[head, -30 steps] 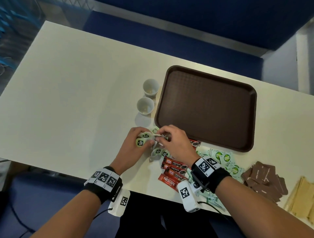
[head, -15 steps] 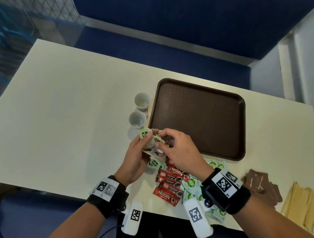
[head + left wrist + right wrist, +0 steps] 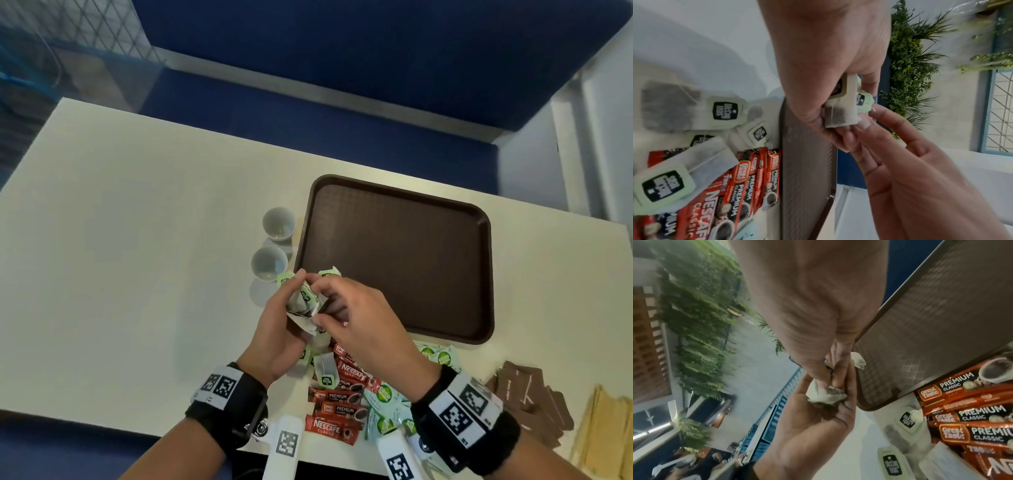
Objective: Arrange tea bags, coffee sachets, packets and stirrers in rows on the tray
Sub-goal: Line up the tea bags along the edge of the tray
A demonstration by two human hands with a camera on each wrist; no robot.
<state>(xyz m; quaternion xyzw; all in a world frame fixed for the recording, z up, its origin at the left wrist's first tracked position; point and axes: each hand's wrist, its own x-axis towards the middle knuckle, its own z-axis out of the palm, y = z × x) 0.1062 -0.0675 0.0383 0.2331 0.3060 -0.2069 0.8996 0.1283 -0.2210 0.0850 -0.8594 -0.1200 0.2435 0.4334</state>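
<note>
Just left of the brown tray (image 3: 394,212), both hands meet above the table. My left hand (image 3: 291,308) grips a small bunch of tea bags (image 3: 303,299) with green tags. My right hand (image 3: 320,303) pinches the same bunch from the right, thumb underneath. The left wrist view has the held tea bags (image 3: 840,112) against the right hand's fingertips (image 3: 865,125). More tea bags (image 3: 684,107) and red coffee sachets (image 3: 335,411) lie on the table below the hands. Nothing lies on the tray.
Two white paper cups (image 3: 278,222) (image 3: 269,263) stand left of the tray. Green-and-white packets (image 3: 383,399), brown packets (image 3: 527,390) and pale wooden stirrers (image 3: 606,435) lie along the near right edge of the table (image 3: 137,240). A blue bench runs behind it.
Both hands have lifted the gathered tea bags off the pile and turned them upright between the fingers. The head view has tilted up and moved closer.
</note>
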